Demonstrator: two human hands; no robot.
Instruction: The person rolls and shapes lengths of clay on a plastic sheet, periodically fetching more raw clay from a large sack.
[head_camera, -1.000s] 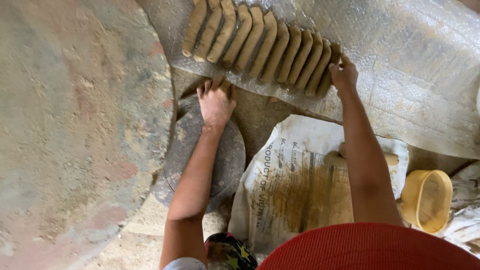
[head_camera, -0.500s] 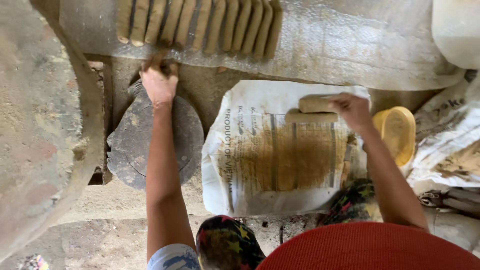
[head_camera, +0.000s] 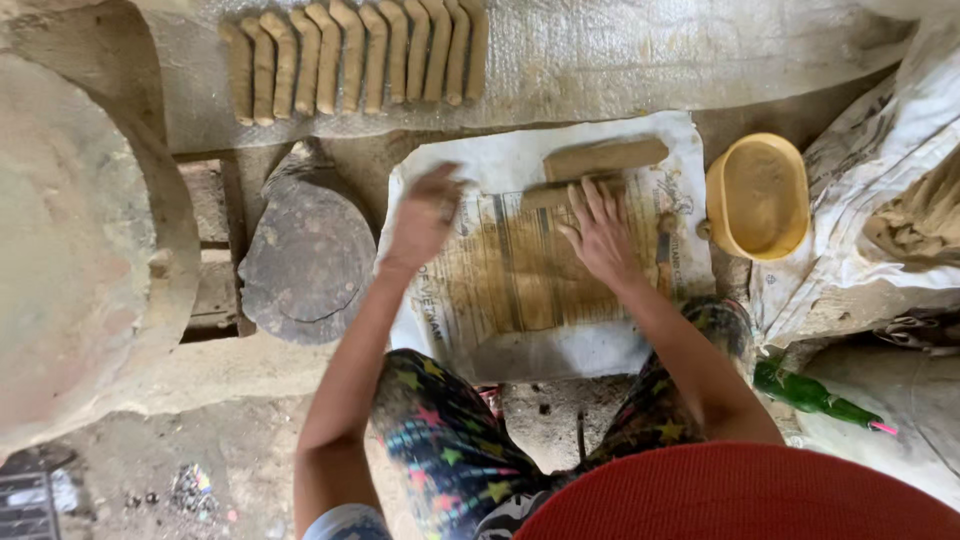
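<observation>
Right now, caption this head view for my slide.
Right hand presses a brown clay roll on a stained white sack; left hand hovers.

Dusty earthen floor (head_camera: 150, 470), dim daylight

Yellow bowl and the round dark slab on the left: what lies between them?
In the head view, a white printed sack lies between the yellow bowl and the round dark slab, with both hands and two clay bars on it.

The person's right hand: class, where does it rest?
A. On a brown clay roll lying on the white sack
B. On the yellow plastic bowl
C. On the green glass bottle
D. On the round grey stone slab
A: the right hand lies flat, fingers spread over a brown clay roll on the white sack.
</observation>
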